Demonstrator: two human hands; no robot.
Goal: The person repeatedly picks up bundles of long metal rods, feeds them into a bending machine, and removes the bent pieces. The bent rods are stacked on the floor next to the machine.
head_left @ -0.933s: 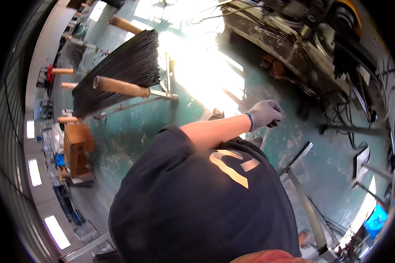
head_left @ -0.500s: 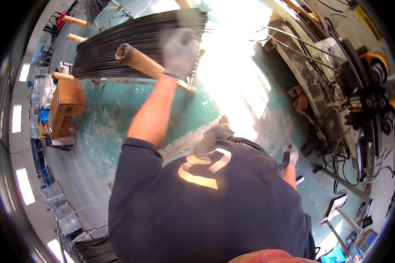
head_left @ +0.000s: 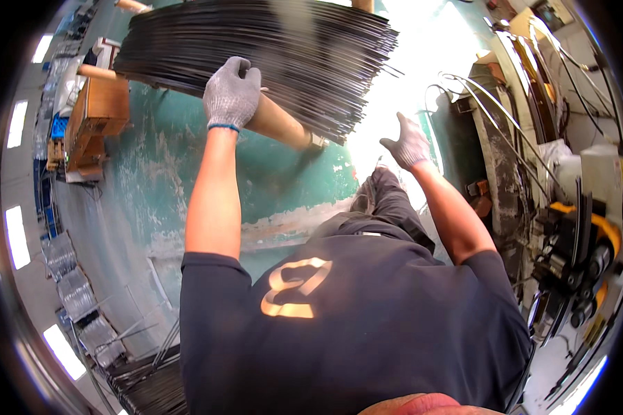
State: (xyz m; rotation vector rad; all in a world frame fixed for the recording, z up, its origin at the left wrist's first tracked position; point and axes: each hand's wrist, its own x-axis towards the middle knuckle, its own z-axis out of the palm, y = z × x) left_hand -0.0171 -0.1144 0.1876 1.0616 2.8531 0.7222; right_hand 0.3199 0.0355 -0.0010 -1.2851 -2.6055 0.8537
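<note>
A large bundle of thin black rods (head_left: 256,48) lies across a rack ahead of me, its uneven ends pointing right. My left hand (head_left: 232,97), in a grey glove, is at the upper end of a brown tube (head_left: 280,124) by the bundle's near side. Its fingers are curled with the thumb close by, and the hand covers that tube end; what they grip, if anything, is hidden. My right hand (head_left: 410,144), also gloved, is held open to the right of the rod ends, thumb and fingers apart, touching nothing.
Machinery with yellow and black parts (head_left: 581,256) and loose cables (head_left: 495,104) stands along the right. A wooden cabinet (head_left: 100,114) is at the left, near another brown tube (head_left: 97,72). More black rods (head_left: 145,384) lie at the lower left. The green floor (head_left: 187,180) is worn.
My left hand has moved left to the tube's upper end. My right hand has risen from low at my side to the front, opening out. The view has shifted, bringing the bundle closer.
</note>
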